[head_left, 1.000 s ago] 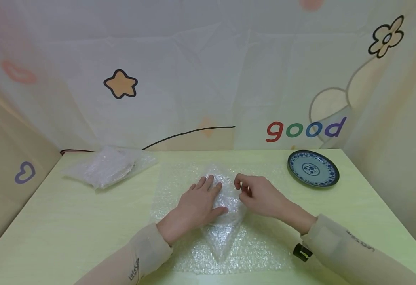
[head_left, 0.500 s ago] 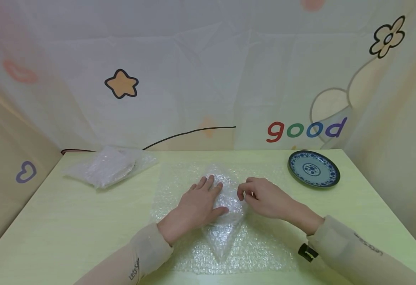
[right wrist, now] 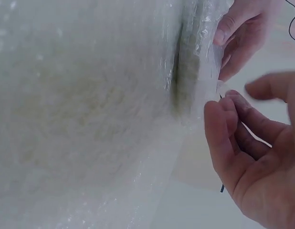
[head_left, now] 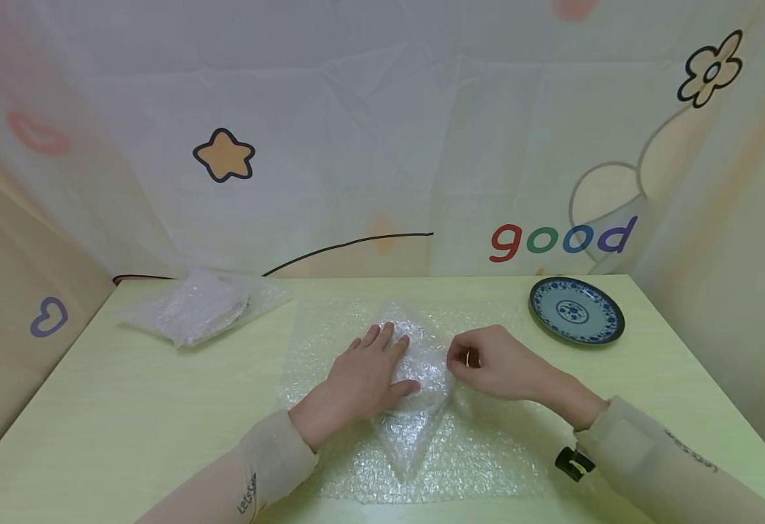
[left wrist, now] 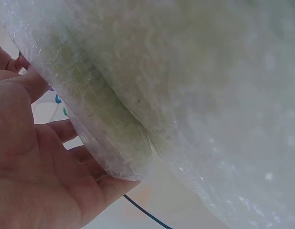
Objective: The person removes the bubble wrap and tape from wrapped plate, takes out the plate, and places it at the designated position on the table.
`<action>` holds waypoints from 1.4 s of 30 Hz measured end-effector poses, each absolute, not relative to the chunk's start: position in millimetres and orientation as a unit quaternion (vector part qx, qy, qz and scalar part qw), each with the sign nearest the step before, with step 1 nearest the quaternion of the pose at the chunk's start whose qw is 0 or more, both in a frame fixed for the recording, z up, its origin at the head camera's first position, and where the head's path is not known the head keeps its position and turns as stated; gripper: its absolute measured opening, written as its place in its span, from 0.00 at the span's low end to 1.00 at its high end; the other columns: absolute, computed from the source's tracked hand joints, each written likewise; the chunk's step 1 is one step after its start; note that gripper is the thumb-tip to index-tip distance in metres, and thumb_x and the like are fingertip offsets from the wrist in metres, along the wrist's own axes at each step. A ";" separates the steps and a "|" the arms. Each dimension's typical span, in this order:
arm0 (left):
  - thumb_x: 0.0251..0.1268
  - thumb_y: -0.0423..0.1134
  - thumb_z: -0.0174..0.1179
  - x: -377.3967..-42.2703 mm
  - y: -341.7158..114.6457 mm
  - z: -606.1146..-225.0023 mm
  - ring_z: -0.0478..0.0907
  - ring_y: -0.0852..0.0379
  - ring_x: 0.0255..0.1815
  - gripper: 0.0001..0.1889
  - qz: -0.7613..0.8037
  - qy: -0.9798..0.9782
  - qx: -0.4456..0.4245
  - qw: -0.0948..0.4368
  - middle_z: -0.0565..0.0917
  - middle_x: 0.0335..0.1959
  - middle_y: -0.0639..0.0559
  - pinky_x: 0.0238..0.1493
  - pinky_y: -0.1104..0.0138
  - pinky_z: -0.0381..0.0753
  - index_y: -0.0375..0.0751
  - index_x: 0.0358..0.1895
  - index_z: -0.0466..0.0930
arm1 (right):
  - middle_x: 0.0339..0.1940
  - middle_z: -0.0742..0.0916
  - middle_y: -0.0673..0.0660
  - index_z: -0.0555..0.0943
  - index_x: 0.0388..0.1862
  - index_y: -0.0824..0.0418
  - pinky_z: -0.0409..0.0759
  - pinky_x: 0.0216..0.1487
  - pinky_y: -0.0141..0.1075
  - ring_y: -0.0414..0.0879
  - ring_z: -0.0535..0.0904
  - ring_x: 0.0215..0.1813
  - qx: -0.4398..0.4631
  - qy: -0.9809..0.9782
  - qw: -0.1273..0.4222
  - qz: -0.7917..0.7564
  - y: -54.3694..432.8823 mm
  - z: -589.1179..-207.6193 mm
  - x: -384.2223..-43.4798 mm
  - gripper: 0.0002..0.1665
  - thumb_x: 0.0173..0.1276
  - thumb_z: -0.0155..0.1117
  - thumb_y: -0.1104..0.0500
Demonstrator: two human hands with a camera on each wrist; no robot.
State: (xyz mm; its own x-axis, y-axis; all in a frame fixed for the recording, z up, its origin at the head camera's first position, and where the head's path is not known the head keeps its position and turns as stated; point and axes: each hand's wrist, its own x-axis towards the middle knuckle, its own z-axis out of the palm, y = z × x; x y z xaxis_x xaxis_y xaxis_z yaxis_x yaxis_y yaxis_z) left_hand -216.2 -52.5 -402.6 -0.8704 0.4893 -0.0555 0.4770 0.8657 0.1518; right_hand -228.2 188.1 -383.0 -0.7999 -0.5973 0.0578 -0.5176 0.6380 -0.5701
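Note:
A bubble wrap bundle (head_left: 429, 371), with pointed ends toward the front and back, lies on a larger bubble wrap sheet (head_left: 493, 451). Its contents are hidden. My left hand (head_left: 362, 371) rests flat on the bundle's left part, fingers spread. At the bundle's right edge, my right hand (head_left: 496, 360) has its fingers curled, with thumb and forefinger tips together on the wrap. In the right wrist view a small clear bit shows at the fingertips (right wrist: 233, 98); how firmly it is held is hard to see.
A blue patterned plate (head_left: 572, 311) lies at the back right of the pale table (head_left: 133, 415). Another bubble-wrapped packet (head_left: 205, 306) lies at the back left. A printed curtain (head_left: 356, 145) stands behind the table.
My right hand has shifted slightly right along the bundle's edge, and its thumb and forefinger have come together. The left hand has stayed in place.

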 end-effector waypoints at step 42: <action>0.75 0.64 0.54 -217.0 -55.0 -403.6 0.52 0.38 0.81 0.40 0.078 0.962 0.256 0.055 0.56 0.81 0.36 0.75 0.48 0.61 0.41 0.80 0.61 | 0.32 0.86 0.51 0.88 0.41 0.60 0.82 0.28 0.36 0.45 0.78 0.30 -0.234 0.914 0.131 -0.305 236.5 -377.9 -228.9 0.05 0.73 0.66 0.62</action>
State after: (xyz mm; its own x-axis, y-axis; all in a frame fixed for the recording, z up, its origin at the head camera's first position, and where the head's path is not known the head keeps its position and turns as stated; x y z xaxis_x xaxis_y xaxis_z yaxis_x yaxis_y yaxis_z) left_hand -217.0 -55.0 -403.6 -0.8624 0.5019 -0.0654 0.4849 0.8564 0.1775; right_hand -228.9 236.5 -377.9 -0.8559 -0.5081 -0.0966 -0.3482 0.7042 -0.6188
